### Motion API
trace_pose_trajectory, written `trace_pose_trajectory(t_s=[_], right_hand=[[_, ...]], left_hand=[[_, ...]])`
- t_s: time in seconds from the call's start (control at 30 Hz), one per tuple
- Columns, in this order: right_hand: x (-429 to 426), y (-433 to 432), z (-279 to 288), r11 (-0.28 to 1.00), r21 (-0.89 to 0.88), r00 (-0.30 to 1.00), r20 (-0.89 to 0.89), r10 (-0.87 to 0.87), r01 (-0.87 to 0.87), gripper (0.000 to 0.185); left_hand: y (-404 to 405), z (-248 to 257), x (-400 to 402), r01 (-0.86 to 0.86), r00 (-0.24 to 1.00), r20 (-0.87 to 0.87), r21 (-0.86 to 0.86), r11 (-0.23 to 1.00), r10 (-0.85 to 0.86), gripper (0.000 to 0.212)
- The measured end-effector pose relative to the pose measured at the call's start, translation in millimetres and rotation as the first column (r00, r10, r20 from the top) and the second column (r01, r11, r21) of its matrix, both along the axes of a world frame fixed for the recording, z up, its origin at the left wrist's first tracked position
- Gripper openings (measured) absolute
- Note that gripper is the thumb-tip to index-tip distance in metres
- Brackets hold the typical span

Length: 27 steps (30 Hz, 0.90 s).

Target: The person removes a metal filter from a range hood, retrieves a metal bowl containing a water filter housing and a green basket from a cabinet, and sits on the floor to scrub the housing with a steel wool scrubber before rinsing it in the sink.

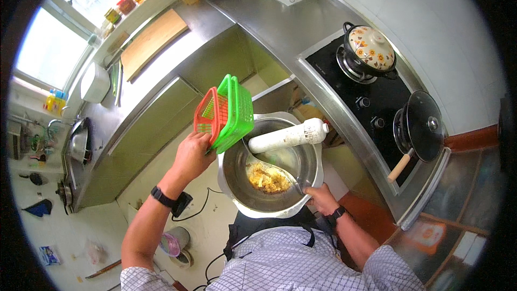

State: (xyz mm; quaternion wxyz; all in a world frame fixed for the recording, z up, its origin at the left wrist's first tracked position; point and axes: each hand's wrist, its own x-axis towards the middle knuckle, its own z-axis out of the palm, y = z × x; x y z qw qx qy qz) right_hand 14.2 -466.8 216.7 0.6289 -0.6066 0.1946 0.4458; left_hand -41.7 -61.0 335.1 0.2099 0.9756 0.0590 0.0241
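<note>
My left hand [194, 153] grips a nested stack of small plastic baskets, a red basket [208, 115] against green baskets [238, 115], tilted on their side above the left rim of a large metal pot [242, 204]. With my right hand [322, 199] I hold the pot's lower right rim. Inside the pot lie a white cylindrical canister [284, 136], reaching over the right rim, and a metal ladle or shallow scoop [288, 176] with yellow-brown, crumbly matter [268, 180] in or beside it. My right thumb is near the thin metal end at the rim.
To the right, a gas hob [351, 97] carries a flowered lidded pot [371, 48] and a pan with a glass lid [424, 125]. A wooden cutting board [153, 42] lies on the left counter near a white container [95, 83]. Below are a bin [177, 238] and cables on the floor.
</note>
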Motion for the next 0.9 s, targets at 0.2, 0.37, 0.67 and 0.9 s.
trace_pose_trajectory(t_s=[0.2, 0.37, 0.67, 0.9], right_hand=[[-8.4, -0.6, 3.8, 0.999, -0.025, 1.000, 0.024, -0.020, 0.021, 0.033], [-17.8, -8.9, -14.2, 0.994, 0.026, 0.991, 0.085, -0.104, 0.102, 0.031], [-1.2, -3.3, 8.1, 1.000, 0.019, 0.999, 0.032, -0.021, 0.020, 0.036], [8.8, 0.6, -0.7, 0.996, 0.033, 0.996, -0.015, 0.083, -0.082, 0.035]], left_hand=[[7.5, -10.0, 45.4, 0.095, 0.995, -0.040, 0.056, 0.994, -0.093, 0.020], [-1.1, -13.1, 53.4, 0.193, 0.981, 0.013, 0.067, 0.979, -0.195, 0.020], [13.4, -27.3, -17.9, -0.376, 0.926, -0.249, -0.644, 0.666, 0.282, 0.022], [11.8, -31.0, -142.0, -0.303, 0.750, -0.336, -0.940, -0.156, 0.570, 0.034]])
